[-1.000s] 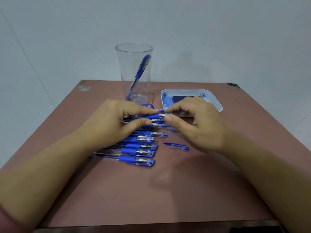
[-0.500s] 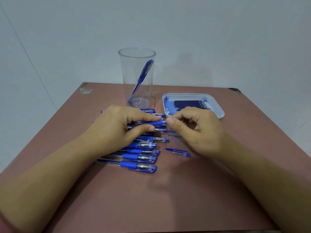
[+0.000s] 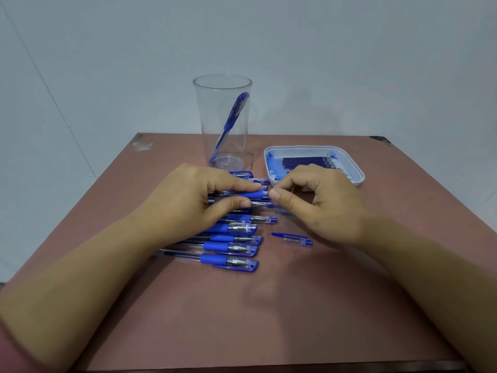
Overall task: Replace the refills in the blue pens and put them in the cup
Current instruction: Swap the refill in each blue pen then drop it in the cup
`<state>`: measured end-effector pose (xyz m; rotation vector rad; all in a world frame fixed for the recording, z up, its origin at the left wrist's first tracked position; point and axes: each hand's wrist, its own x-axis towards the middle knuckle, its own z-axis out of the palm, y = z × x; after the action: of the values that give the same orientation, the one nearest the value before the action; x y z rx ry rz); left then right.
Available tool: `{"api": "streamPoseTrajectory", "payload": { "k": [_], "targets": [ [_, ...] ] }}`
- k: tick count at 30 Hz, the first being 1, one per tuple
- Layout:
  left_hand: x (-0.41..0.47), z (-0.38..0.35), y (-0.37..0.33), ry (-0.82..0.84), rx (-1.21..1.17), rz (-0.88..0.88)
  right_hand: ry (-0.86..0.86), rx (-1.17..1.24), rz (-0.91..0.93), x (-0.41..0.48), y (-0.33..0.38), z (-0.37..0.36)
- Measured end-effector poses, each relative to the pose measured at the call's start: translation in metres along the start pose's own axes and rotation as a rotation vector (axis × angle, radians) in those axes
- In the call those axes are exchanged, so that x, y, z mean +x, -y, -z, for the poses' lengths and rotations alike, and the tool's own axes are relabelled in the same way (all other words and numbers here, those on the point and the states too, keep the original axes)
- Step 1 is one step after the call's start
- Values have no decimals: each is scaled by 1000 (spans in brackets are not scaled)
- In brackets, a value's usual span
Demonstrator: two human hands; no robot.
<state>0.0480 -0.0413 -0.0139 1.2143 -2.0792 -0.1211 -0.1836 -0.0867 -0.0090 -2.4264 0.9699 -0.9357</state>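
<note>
A person's left hand pinches a clear-barrelled pen with a blue rubber grip between thumb and forefinger, the fingers curled round the grip and the pen held roughly level. The right hand, directly to the right of the left and almost touching it, has thumb and forefinger pressed together on the front end of the same pen, the other fingers curled in. The part they pinch is hidden between the fingertips.

Under the left hand, and running nearer the person from it, lies a row of capped blue pens, side by side on a brownish-red tabletop. Their caps point toward the right hand's side, and their rear ends are covered by the left palm and wrist. Just on the near side of the right thumb, a loose clear pen cap with a blue clip lies alone, apart from the row.

Beyond the left hand's fingertips stands a tall clear plastic cup, upright, with one blue pen leaning inside against its wall. Beyond the right hand's knuckles, partly hidden by them, sits a shallow white plastic tray stained with blue ink. It holds a bundle of dark blue refills laid lengthwise.
</note>
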Motion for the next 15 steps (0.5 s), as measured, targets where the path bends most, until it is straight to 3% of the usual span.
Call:
{"api": "streamPoseTrajectory", "payload": {
  "k": [15],
  "targets": [
    [1,0,2,4,9,-16,66,196,-132,-1,6,1]
  ]
}}
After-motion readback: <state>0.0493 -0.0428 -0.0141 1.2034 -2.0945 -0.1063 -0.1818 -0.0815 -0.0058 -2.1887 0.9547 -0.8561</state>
